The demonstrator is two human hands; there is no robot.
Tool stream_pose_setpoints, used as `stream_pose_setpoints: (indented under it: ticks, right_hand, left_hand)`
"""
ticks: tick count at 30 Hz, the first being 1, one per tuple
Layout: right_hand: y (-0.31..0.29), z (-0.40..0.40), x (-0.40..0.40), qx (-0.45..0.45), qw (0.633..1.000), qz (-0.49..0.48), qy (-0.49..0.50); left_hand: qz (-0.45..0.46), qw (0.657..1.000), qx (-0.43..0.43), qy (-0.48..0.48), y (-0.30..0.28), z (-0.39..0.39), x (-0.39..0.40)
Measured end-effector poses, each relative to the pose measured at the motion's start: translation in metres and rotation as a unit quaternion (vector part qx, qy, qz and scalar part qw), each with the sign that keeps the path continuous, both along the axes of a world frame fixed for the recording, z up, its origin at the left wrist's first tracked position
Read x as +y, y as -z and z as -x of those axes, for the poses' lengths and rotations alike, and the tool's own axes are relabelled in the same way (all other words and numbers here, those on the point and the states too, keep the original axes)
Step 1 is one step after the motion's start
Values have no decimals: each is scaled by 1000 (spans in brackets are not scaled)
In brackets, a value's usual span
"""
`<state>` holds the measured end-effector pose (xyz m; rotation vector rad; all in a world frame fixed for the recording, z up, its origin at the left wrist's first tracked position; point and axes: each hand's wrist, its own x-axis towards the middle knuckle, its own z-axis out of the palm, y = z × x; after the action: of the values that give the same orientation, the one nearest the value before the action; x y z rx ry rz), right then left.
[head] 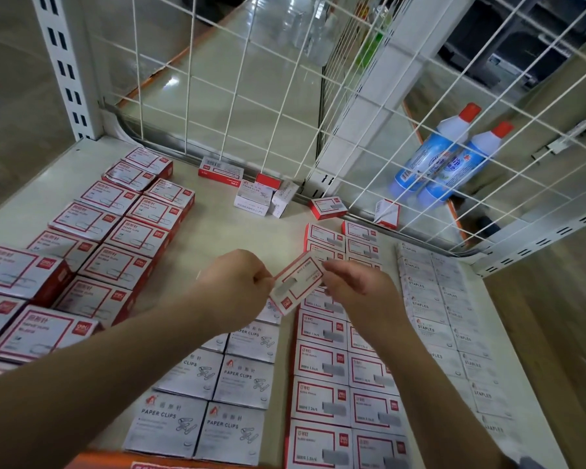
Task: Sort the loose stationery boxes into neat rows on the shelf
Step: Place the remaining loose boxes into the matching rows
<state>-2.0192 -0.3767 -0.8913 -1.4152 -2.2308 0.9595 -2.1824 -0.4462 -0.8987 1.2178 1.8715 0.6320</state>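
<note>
A small red-and-white staple box (pixel 297 282) hangs tilted above the cream shelf (pixel 237 231), pinched at its near end by my left hand (pixel 241 282) and at its far end by my right hand (pixel 352 282). Beneath it run two rows of matching red-bordered staple boxes (pixel 322 363). White paper clip boxes (pixel 237 384) lie in rows under my left forearm. Larger red-bordered boxes (pixel 115 231) fill the left side. White staples boxes (pixel 433 299) line the right side. Several loose boxes (pixel 254 198) lie scattered by the back wire grid, one (pixel 328 207) further right.
A white wire grid (pixel 251 96) closes the back and right of the shelf. Behind it stand two blue bottles (pixel 447 157) with red caps. A slotted white upright (pixel 61 62) rises at the back left. An orange shelf edge (pixel 109 460) runs along the front.
</note>
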Motion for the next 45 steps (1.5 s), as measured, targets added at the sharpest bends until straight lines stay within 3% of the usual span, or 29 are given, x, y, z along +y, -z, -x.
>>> stream_pose_setpoints:
  ticks: [5,14,21,27,31,35,40,45]
  right_hand:
    - [-2,0,-4,83,994,69,37]
    - [-18,7,-1,36,998,12,-58]
    - [-17,16,1,20,997,5,-77]
    - [-5,17,-6,-14,998,50,-43]
    - [2,19,-13,-6,997,75,-25]
    - [3,22,-16,1,999,38,-22]
    - [-1,17,-16,40,999,5,-21]
    - [-5,8,-11,11,998,-18,-59]
  left_hand:
    - [-5,1000,-17,8,2,0,-5]
    - [-109,992,-66,-25,-12,3,4]
    - [-84,995,-39,-28,-11,7,7]
    - [-83,984,-80,-135,-10,8,7]
    - [-80,953,-171,-237,-6,6,5]
    - [-60,921,-245,-297,-1,2,4]
    - [-66,933,-231,-267,5,2,-2]
    - [-76,954,-220,-189,3,2,-7]
